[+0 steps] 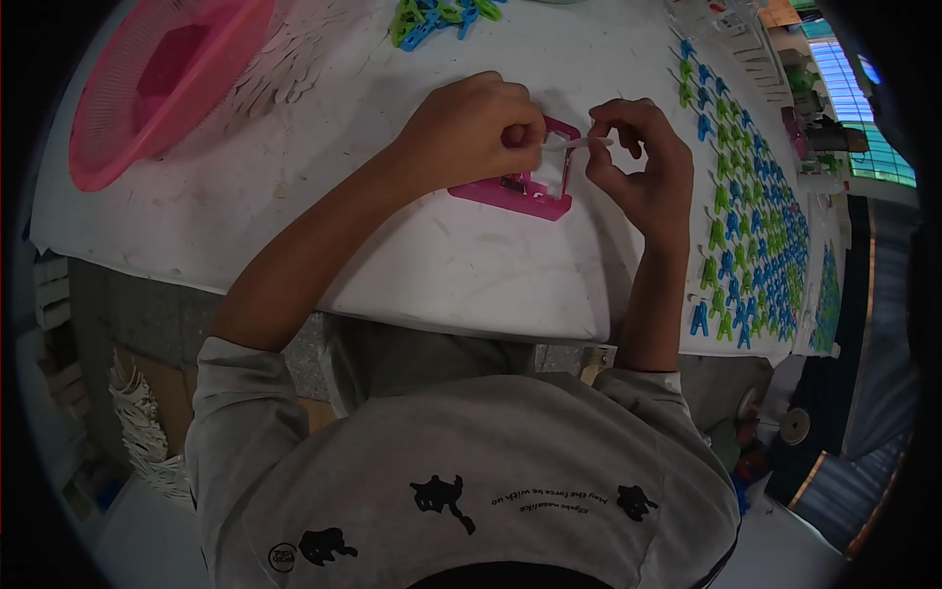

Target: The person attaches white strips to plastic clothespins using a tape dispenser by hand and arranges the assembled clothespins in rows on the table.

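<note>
Between my two hands stretches a thin white strip [577,144], its ends pinched in the fingertips. My left hand [481,128] is closed on one end, with the fingers curled over. At the other end, my right hand [643,162] pinches with thumb and forefinger, the other fingers bent. Below them on the table lies a pink plastic frame [510,199] with an opening and a small metal-looking part; my left hand and the strip hide some of it. I cannot tell whether the strip touches the frame.
A pink basket [108,147] stands at the far left, beside a spread of white strips [285,64]. Green and blue clothespins [442,22] lie in a pile at the back. Rows of similar clothespins [751,226] cover the right side of the white table [442,285].
</note>
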Demonstrator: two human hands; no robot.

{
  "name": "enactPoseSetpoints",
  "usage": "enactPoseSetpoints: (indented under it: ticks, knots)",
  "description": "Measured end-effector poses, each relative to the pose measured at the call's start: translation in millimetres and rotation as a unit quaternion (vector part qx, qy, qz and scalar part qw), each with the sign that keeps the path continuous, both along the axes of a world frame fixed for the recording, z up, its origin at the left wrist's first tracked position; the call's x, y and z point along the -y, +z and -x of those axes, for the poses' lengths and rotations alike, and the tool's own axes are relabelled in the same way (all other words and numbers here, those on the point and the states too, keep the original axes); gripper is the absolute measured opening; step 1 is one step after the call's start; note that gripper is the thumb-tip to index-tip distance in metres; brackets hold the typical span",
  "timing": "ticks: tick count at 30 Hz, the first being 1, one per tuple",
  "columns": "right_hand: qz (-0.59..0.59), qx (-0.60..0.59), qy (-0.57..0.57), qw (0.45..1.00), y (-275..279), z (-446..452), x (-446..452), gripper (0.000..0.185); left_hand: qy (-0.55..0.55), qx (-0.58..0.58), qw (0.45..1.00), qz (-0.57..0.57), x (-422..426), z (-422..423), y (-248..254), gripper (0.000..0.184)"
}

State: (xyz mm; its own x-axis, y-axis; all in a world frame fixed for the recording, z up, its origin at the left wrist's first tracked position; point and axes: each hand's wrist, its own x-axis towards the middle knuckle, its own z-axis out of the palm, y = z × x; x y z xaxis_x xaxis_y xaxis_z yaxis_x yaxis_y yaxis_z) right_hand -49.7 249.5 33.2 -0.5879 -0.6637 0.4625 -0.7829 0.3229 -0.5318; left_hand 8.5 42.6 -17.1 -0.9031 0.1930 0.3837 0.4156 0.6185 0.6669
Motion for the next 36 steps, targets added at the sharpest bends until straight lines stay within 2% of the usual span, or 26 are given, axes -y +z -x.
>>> enactPoseSetpoints:
  ticks: [2,8,12,17,21,23,27,29,31,32,33,34,35,36]
  knots:
    - [0.054,0.002,0.005,0.999,-6,-3,9,0.034,0.001,-0.003,1.000,0.000,0,1,-1,0.011]
    - [0.111,0.019,0.035,0.993,-17,-8,27,0.033,0.014,-0.027,0.999,0.010,0,2,-6,0.011]
    - [0.092,-0.010,0.044,0.995,-19,-9,30,0.036,0.030,-0.023,0.999,0.002,0,2,-7,0.015]
    - [0.070,0.013,0.010,0.997,-16,-13,31,0.032,0.027,-0.013,1.000,-0.010,2,2,-4,0.018]
    - [0.081,0.000,0.012,0.997,-18,-12,32,0.031,0.004,-0.021,0.998,-0.064,5,3,-3,0.018]
    - [0.072,-0.033,0.032,0.996,-20,-9,31,0.037,-0.001,-0.034,0.996,-0.079,4,4,-4,0.019]
    - [0.080,-0.046,0.038,0.995,-2,-10,33,0.037,-0.016,-0.028,0.985,-0.171,4,0,6,0.015]
    - [0.165,-0.044,0.067,0.983,14,-5,35,0.041,-0.016,-0.017,0.979,-0.203,11,0,12,0.013]
    - [0.195,-0.035,0.074,0.977,20,10,37,0.042,0.027,-0.047,0.971,-0.232,21,1,16,0.011]
    - [0.147,0.016,0.058,0.987,21,19,40,0.040,0.026,-0.052,0.972,-0.228,26,1,17,0.011]
    - [0.097,0.066,0.041,0.992,22,30,44,0.039,0.035,-0.007,0.941,-0.336,30,1,18,0.011]
    - [0.016,0.078,0.031,0.996,23,40,51,0.037,0.043,0.036,0.896,-0.439,33,1,18,0.013]
    - [0.021,0.071,0.033,0.997,15,55,60,0.037,0.042,0.030,0.899,-0.435,37,3,19,0.013]
    - [-0.027,0.037,0.048,0.998,-1,72,70,0.039,0.049,0.023,0.885,-0.463,41,4,19,0.013]
